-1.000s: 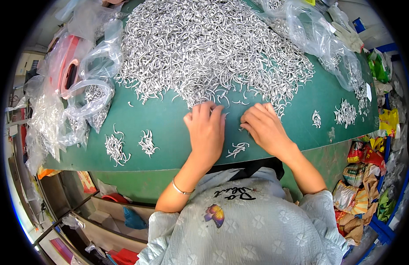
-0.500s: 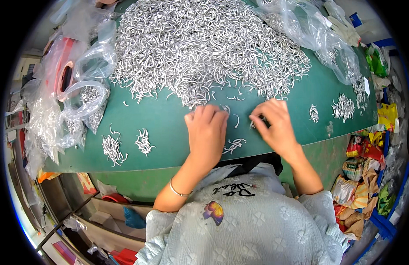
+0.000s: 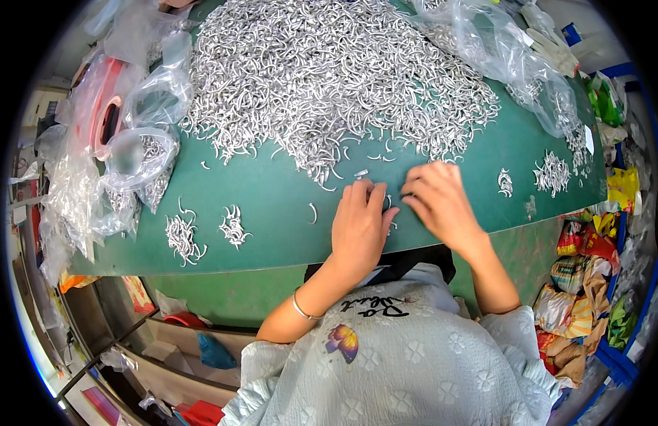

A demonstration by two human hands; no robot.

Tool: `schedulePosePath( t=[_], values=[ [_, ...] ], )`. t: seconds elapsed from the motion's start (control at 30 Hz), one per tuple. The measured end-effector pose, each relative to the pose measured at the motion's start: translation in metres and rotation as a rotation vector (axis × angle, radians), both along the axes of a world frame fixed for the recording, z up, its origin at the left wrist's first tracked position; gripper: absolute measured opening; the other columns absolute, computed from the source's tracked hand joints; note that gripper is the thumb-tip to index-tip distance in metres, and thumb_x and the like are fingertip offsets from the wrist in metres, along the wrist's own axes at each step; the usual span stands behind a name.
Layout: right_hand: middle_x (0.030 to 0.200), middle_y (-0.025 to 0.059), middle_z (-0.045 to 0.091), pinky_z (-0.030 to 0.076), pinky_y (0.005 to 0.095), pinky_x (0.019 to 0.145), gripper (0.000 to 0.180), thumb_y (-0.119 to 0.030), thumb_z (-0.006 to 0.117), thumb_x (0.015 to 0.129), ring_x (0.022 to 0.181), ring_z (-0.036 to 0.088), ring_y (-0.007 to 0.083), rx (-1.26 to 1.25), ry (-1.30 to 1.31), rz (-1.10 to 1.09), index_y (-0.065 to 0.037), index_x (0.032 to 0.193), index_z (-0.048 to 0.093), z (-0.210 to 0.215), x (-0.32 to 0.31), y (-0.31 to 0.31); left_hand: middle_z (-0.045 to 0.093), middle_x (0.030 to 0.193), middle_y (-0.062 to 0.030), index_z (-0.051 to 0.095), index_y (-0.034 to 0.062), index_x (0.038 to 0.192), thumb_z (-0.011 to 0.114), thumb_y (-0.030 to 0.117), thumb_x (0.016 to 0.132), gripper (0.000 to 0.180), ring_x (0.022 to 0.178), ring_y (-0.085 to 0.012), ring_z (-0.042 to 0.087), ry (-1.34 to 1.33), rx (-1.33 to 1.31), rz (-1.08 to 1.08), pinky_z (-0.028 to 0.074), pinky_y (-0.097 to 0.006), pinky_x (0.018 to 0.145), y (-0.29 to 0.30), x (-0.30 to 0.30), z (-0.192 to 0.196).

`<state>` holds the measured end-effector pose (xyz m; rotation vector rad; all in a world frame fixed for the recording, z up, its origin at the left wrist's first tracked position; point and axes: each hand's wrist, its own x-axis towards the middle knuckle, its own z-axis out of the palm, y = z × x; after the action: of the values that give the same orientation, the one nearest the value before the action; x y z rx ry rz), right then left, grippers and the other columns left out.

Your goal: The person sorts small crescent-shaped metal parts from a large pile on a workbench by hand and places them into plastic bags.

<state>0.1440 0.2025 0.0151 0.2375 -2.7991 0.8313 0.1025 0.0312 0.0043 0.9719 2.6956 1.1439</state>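
Note:
A large heap of small curved silver metal pieces (image 3: 329, 78) covers the far middle of the green table. My left hand (image 3: 359, 224) is low over the table near its front edge, fingers bent and pressed together. Curved silver pieces show beside its index finger and thumb, partly covered by the hand. Close by on the right, my right hand (image 3: 442, 206) has its fingers curled inward, thumb near the fingertips; what they hold is hidden. One loose curved piece (image 3: 312, 214) lies left of my left hand, and a short silver piece (image 3: 361, 173) lies just beyond it.
Two small piles (image 3: 183, 238) (image 3: 234, 227) lie at left, with clear plastic bags (image 3: 140, 160) of pieces behind. On the right are a small group (image 3: 505, 182), a larger pile (image 3: 552, 174) and another clear bag (image 3: 513, 71). Packages (image 3: 570, 298) stand beyond the table's right end.
My left hand has moved right, closer to my right hand, over the spot where a few loose pieces lay. A single piece now shows to its left. My right hand has shifted only slightly.

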Motion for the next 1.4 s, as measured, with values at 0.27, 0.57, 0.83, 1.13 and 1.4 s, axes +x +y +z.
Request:
schedulePosePath(
  t=[0.27, 0.57, 0.83, 1.13, 1.4],
  values=[
    [0.093, 0.0048, 0.052, 0.036, 0.0359, 0.076, 0.017, -0.009, 0.070, 0.071, 0.090, 0.048, 0.0238, 0.056, 0.004, 0.032, -0.007, 0.084, 0.059, -0.007, 0.001, 0.001, 0.055, 0.095, -0.0099, 0.059, 0.0026, 0.103, 0.066, 0.001, 0.076, 0.028, 0.085, -0.0272, 0.053, 0.077, 0.048, -0.068, 0.042, -0.037, 0.073, -0.001, -0.003, -0.011],
    [0.101, 0.0052, 0.053, 0.036, 0.0355, 0.077, 0.024, -0.012, 0.072, 0.071, 0.094, 0.048, 0.0247, -0.047, 0.019, 0.095, -0.007, 0.092, 0.061, -0.005, -0.014, 0.014, 0.054, 0.102, -0.0115, 0.057, 0.0034, 0.112, 0.068, 0.005, 0.076, 0.038, 0.091, -0.0291, 0.051, 0.045, 0.025, 0.003, 0.039, -0.038, 0.078, -0.014, 0.000, -0.007],
    [0.099, 0.0060, 0.052, 0.035, 0.0361, 0.075, 0.025, -0.012, 0.074, 0.069, 0.092, 0.048, 0.0251, 0.039, 0.018, -0.009, -0.007, 0.089, 0.059, 0.005, -0.003, -0.004, 0.052, 0.101, -0.0122, 0.058, 0.0011, 0.108, 0.065, 0.001, 0.075, 0.034, 0.089, -0.0301, 0.050, -0.017, 0.059, -0.012, 0.041, -0.039, 0.079, -0.013, -0.003, -0.008],
    [0.087, 0.0061, 0.050, 0.035, 0.0364, 0.074, 0.015, -0.009, 0.068, 0.073, 0.083, 0.047, 0.0249, 0.101, -0.017, 0.112, -0.005, 0.082, 0.057, -0.008, -0.016, -0.026, 0.056, 0.094, -0.0073, 0.061, 0.0030, 0.097, 0.065, -0.002, 0.073, 0.025, 0.088, -0.0249, 0.053, 0.137, -0.006, 0.071, 0.038, -0.036, 0.076, -0.044, 0.006, -0.008],
    [0.085, 0.0091, 0.048, 0.040, 0.0366, 0.071, 0.012, -0.006, 0.063, 0.075, 0.083, 0.049, 0.0266, -0.006, -0.020, 0.371, -0.002, 0.083, 0.055, -0.011, -0.044, -0.073, 0.053, 0.106, -0.0088, 0.060, 0.0079, 0.103, 0.068, 0.000, 0.072, 0.033, 0.101, -0.0275, 0.049, 0.099, 0.031, 0.414, 0.033, -0.040, 0.085, -0.067, 0.014, -0.010]
  ],
)
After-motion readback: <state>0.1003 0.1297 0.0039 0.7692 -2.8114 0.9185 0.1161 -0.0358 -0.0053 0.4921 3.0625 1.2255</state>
